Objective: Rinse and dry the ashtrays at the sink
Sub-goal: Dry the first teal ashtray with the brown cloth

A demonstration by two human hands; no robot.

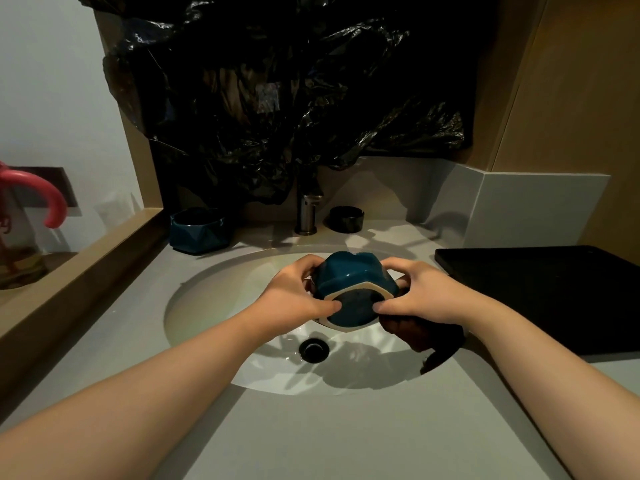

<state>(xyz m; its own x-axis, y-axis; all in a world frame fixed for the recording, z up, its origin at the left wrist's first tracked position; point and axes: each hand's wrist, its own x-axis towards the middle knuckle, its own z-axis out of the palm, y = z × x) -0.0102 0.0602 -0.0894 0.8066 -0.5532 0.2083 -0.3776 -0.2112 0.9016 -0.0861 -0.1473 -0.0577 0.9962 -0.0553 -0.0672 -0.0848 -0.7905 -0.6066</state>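
I hold a teal ceramic ashtray over the white sink basin, tipped so its unglazed base faces me. My left hand grips its left side, thumb on the base. My right hand grips the right side and also holds a dark brown cloth that hangs below it. A second teal ashtray stands on the counter left of the tap. A black round ashtray stands to the right of the tap. No water runs from the tap.
The metal tap rises behind the basin, and a black drain plug sits in its bottom. A black tray lies on the grey counter to the right. Black plastic sheeting covers the wall. A wooden ledge borders the left.
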